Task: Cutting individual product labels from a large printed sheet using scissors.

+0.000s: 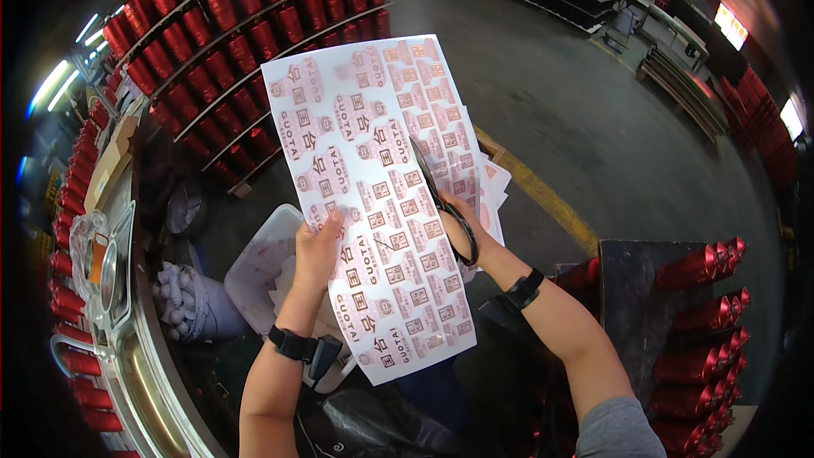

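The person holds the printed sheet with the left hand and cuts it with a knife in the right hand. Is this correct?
Not quite. The head view shows the right hand working black-handled scissors, not a knife. The rest stands: the left hand holds the printed sheet by its left edge while the blades lie across it.
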